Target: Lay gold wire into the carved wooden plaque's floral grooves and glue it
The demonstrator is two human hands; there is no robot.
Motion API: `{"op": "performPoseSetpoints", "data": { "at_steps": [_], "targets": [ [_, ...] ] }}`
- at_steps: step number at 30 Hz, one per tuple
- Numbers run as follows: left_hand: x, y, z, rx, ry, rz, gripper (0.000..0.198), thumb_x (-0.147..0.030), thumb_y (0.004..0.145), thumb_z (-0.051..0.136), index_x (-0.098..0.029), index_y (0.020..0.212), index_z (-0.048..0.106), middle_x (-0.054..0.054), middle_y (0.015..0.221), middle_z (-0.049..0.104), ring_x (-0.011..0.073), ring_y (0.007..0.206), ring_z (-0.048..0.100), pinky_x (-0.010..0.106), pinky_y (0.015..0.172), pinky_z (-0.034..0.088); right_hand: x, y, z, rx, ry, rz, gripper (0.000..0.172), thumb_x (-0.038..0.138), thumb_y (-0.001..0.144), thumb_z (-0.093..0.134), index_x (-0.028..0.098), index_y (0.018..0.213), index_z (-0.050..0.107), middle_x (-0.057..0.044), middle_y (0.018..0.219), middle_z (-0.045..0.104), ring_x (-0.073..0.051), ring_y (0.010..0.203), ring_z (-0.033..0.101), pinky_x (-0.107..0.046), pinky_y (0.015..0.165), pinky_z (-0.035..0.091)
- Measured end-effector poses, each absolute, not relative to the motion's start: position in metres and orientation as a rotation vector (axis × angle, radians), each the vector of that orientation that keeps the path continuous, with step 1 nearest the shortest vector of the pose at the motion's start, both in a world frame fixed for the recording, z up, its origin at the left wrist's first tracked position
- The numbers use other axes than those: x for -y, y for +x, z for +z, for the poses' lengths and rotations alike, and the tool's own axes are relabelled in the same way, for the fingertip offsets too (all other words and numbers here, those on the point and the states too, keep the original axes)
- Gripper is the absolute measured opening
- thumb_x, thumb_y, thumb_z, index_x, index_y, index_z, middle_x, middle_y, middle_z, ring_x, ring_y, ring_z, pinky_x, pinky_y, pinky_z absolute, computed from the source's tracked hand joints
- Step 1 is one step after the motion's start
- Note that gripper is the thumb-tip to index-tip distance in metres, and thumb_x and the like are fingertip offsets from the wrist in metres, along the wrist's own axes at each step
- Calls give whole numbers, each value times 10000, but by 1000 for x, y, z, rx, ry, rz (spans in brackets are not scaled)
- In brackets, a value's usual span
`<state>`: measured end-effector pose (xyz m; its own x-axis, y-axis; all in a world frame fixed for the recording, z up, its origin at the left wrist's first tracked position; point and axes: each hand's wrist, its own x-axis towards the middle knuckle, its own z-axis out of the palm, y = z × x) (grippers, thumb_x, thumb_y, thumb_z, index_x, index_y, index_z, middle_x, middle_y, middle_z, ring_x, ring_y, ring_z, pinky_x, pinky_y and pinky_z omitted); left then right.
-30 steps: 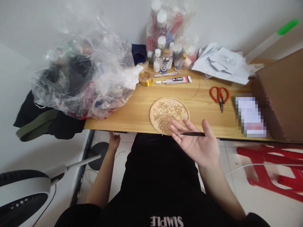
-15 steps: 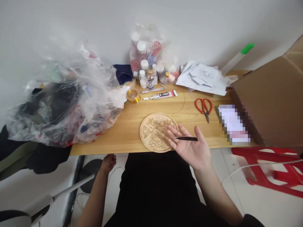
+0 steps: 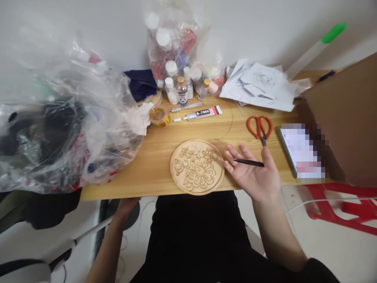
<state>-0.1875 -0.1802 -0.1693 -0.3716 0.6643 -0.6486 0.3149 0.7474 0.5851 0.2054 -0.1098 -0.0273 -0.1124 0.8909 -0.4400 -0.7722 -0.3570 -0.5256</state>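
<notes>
My right hand [image 3: 256, 177] is palm up at the table's front edge, fingers spread, holding black pointed tweezers [image 3: 249, 162] between palm and thumb. Just left of its fingertips lies a round wooden board [image 3: 176, 179], with gold wire [image 3: 202, 171] shaped into flowers and leaves on its face. The board's near rim reaches slightly over the table edge. Below that edge, at the left, is my left hand [image 3: 126, 206]; the tabletop hides its fingers.
A B-7000 glue tube [image 3: 204, 113], a pen [image 3: 187, 107], a gold wire spool [image 3: 159, 116] and small bottles [image 3: 182, 92] stand or lie behind the board. Red-handled pliers [image 3: 259, 127], a phone [image 3: 303, 153] and a cardboard box [image 3: 341, 125] are rightward. Bulging plastic bags [image 3: 108, 129] cover the left.
My right hand has moved right with the tweezers, uncovering the board's right side. My left hand has shifted left and partly under the tabletop. The view has tilted and come closer.
</notes>
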Motion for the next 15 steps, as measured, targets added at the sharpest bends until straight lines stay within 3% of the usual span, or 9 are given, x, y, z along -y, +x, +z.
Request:
{"op": "performPoseSetpoints", "data": {
  "at_steps": [3, 4, 6, 8, 10, 12, 13, 15],
  "targets": [
    [186, -207, -135, -1903, 884, 124, 292, -452, 614, 673, -183, 571, 568, 32, 597, 608, 246, 673, 597, 407, 730, 515, 105, 206, -30, 249, -884, 1731, 562, 614, 909, 276, 259, 890, 712, -51, 1091, 705, -222, 1072, 641, -465, 1063, 412],
    [189, -214, -119, -1845, 929, 50, 303, -473, 625, 664, -183, 588, 588, 37, 640, 634, 253, 725, 612, 409, 776, 515, 104, 206, -30, 277, -890, 1729, 561, 625, 902, 282, 264, 902, 711, -53, 1109, 701, -231, 1096, 633, -481, 1072, 400],
    [194, -228, -83, -1748, 1003, -7, 296, -444, 582, 694, -203, 751, 665, 49, 900, 701, 263, 877, 626, 385, 845, 514, 102, 205, -31, 340, -888, 1734, 565, 652, 887, 290, 273, 937, 707, -59, 1153, 689, -242, 1142, 612, -503, 1093, 370],
    [193, -238, -45, -1600, 1152, -109, 560, -413, 579, 718, -293, 1120, 634, 38, 1215, 640, 269, 1030, 618, 368, 888, 516, 100, 205, -29, 402, -879, 1765, 589, 669, 885, 263, 280, 973, 697, -64, 1191, 675, -242, 1175, 595, -514, 1103, 350],
    [183, -235, -11, -1478, 1335, -244, 542, -447, 682, 672, -389, 1212, 576, -20, 1183, 659, 255, 1040, 624, 362, 881, 528, 96, 203, -27, 482, -851, 1816, 615, 678, 886, 229, 284, 1005, 685, -66, 1206, 670, -246, 1184, 591, -529, 1087, 367],
    [158, -214, 13, -1440, 1519, -139, 390, -474, 725, 643, -422, 1111, 633, -73, 1085, 695, 235, 954, 654, 319, 795, 552, 88, 200, -24, 586, -802, 1879, 627, 670, 891, 204, 279, 1032, 673, -67, 1209, 670, -254, 1176, 597, -541, 1050, 409],
    [142, -196, 20, -1411, 1611, -5, 294, -486, 721, 641, -379, 990, 689, -67, 987, 716, 219, 862, 664, 289, 727, 551, 83, 197, -22, 645, -776, 1908, 630, 660, 896, 192, 272, 1043, 666, -69, 1199, 675, -256, 1164, 606, -541, 1031, 430],
    [103, -149, 24, -1383, 1713, 300, 216, -448, 783, 597, -272, 839, 710, -36, 836, 708, 166, 777, 648, 255, 740, 531, 67, 192, -19, 769, -734, 1965, 633, 631, 910, 163, 256, 1061, 650, -74, 1159, 694, -250, 1131, 628, -530, 1006, 458]
  ]
}}
